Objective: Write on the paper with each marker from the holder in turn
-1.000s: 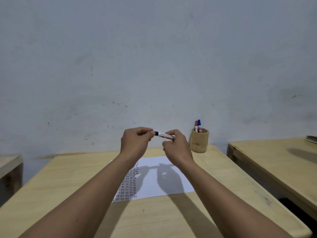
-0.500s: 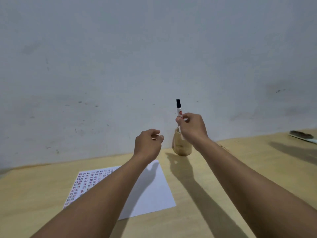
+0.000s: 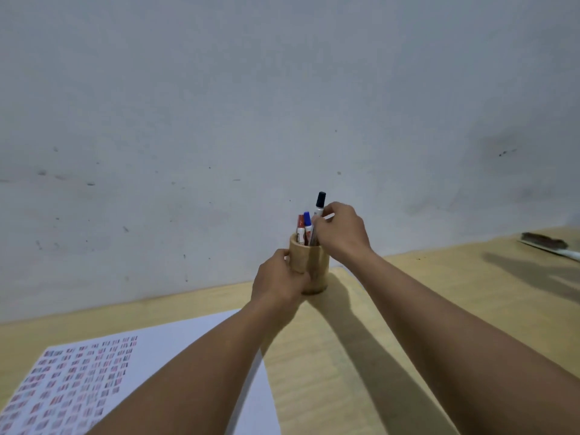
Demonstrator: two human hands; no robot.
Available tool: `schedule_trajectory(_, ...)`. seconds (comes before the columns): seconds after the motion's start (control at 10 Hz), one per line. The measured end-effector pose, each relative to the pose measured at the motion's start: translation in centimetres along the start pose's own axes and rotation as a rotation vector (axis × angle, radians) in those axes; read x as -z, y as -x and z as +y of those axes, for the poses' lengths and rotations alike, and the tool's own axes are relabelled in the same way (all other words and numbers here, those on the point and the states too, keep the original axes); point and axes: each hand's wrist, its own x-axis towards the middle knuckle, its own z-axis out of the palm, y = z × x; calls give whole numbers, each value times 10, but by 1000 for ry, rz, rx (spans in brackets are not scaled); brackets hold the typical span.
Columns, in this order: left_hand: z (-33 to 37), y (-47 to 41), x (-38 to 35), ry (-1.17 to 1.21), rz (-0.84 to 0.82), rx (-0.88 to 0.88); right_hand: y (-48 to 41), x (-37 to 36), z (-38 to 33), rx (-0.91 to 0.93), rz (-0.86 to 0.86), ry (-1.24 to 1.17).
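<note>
Three markers stand in the round wooden holder [image 3: 310,268] on the surface [image 3: 408,309]: a red-capped marker [image 3: 300,229], a blue-capped marker [image 3: 307,226] and a black-capped marker [image 3: 319,205], all roughly upright with caps up. The black one stands highest, tilted slightly right. The right hand [image 3: 342,230] has its fingers pinched on it. The left hand [image 3: 279,282] wraps the holder's side. One paper [image 3: 175,337], covered in small marks at its left, lies near the holder, to its lower left.

There is a single view, from a camera on the person's head, looking forward and slightly down past both forearms. It sits close over the tabletop [image 3: 408,309] and faces the wall [image 3: 219,105], which fills the frame above the left hand [image 3: 279,282] and right hand [image 3: 340,233].
</note>
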Motion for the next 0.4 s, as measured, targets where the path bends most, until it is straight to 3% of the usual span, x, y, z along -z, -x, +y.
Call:
schedule_trajectory(0.2, -4, 0, -7, 17, 3, -1, 0, -13, 13, -55, -114, 64)
schedule_trajectory(0.4, -3, 1, -5, -24, 8, -2, 7, -6, 7, -84, -108, 15)
